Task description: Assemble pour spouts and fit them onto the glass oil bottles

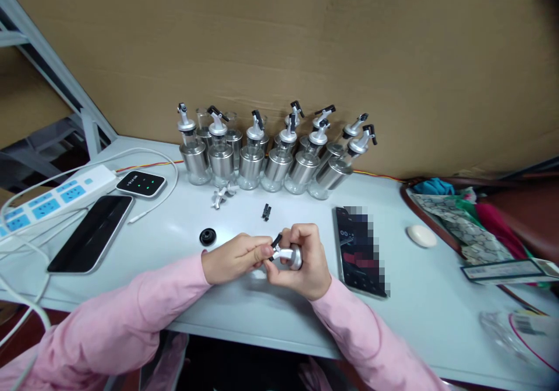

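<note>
Above the front of the table, my two hands meet at a silver pourer spout [286, 254] with a black flip cap [276, 240]. My right hand [308, 260] is wrapped around the round silver base. At the spout's tip, the thumb and fingers of my left hand [242, 257] pinch close to the black cap. Beyond them lie a small black clip-like part [266, 211], a black ring-shaped stopper [208, 237] and some loose silver spout pieces [223, 195]. Several glass bottles with steel sleeves [251, 161] stand behind, most topped with similar spouts.
At left are a power strip [56, 198], a dark phone [91, 233], a small device with green lights [142, 183] and white cables. Another phone [360, 251] lies right of my hands. Farther right are a white oval object [421, 236], a bag and a clear plastic container [519, 333].
</note>
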`<state>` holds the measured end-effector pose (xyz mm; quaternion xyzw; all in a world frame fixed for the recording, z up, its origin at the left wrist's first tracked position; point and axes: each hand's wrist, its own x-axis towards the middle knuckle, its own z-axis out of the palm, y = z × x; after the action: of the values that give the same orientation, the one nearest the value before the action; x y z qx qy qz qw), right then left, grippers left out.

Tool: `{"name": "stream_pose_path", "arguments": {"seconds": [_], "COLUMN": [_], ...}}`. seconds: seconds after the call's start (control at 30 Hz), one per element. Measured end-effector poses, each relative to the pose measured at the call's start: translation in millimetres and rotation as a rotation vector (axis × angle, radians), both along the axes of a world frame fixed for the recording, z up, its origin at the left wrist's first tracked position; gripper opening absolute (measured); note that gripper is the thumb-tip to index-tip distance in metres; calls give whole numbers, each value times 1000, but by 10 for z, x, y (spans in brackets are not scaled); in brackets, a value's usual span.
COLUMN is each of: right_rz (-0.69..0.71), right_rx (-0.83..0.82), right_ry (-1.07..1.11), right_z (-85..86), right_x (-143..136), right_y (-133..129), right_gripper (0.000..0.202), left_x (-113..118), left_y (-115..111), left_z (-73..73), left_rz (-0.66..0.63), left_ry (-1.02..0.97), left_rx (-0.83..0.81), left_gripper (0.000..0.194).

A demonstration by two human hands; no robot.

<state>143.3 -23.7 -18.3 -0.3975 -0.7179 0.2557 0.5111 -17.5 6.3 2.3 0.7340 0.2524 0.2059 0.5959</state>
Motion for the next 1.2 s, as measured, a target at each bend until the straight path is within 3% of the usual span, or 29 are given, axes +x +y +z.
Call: {"name": "stream_pose_path", "arguments": {"seconds": [0.43,0.57,0.7,0.77,0.87,0.93,1.1,1.2], "right_rz": [-45,-74,-126,-98,22,52,-16,-178], "right_rx": [30,80,166,108,-52,-86,55,145], "right_ry": [-21,-121,-143,-115,-95,-127,-212,-220], "right_z": [92,103,114,132,170,187,143,111], "right_x": [-13,16,45,53,64,76,133,149], "right_y": [-15,15,73,95,119,138,209,229], "right_gripper": [42,42,41,43,45,45,58,57], "left_x": [6,29,32,13,-17,-22,28,67], "left_y": [19,-5,18,65,154,191,155,121], "left_z": [31,34,65,89,144,191,268,246], "left_rz": [-35,39,198,193,9,-47,113,225], "left_ry": [27,78,120,83,71,115,182,188], "left_rx": [22,124,289,193,-21,-47,87,200], "left_gripper": [49,49,46,43,38,33,29,32]}}
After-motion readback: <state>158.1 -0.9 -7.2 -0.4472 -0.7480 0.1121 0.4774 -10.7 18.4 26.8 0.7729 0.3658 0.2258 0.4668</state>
